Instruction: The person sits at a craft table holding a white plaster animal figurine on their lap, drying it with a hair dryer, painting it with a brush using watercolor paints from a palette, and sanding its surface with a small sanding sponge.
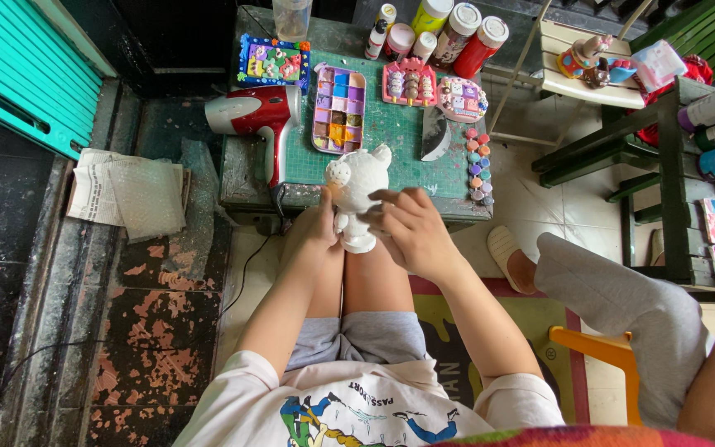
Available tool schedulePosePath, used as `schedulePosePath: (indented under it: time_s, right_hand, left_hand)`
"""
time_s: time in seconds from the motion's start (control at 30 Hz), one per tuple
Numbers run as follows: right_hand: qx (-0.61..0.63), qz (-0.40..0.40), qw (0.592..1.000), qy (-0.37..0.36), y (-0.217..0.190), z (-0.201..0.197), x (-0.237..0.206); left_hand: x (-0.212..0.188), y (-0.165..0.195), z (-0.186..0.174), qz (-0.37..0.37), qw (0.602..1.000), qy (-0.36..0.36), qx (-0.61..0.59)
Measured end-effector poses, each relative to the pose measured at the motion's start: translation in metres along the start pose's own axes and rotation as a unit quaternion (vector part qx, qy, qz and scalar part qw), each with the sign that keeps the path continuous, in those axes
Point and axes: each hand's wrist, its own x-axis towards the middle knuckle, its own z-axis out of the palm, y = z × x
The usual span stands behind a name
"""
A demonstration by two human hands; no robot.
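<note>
White plaster animal figurine [357, 194], unpainted, held upright over the knees at the near edge of a small green-topped table [399, 132]. Left hand [318, 225] wrapped around its left side; right hand [411, 228] grasping the right side, fingers curled across the front. Likely risks: figurine slipping to the tiled floor and chipping, or knocking the red hairdryer [258, 116] lying just beside it. Purple paint palette [338, 109] behind the figurine, strip of small colour pots [479, 165] to the right. Row of tall paint bottles [457, 33] with white caps at the far edge, red, yellow and white bodies. Folded newspaper [130, 194] on the floor, far left
</note>
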Motion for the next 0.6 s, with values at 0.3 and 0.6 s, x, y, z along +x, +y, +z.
schedulePosePath:
  time_s: [0.3,0.6]
  right_hand:
    - [0.056,0.158,0.980,0.108,0.017,-0.039,-0.012]
    - [0.063,0.087,0.993,-0.049,0.016,-0.067,-0.007]
  left_hand:
    - [0.006,0.011,0.022,0.213,0.933,-0.071,0.282]
    - [0.007,0.026,0.060,0.265,0.906,-0.064,0.323]
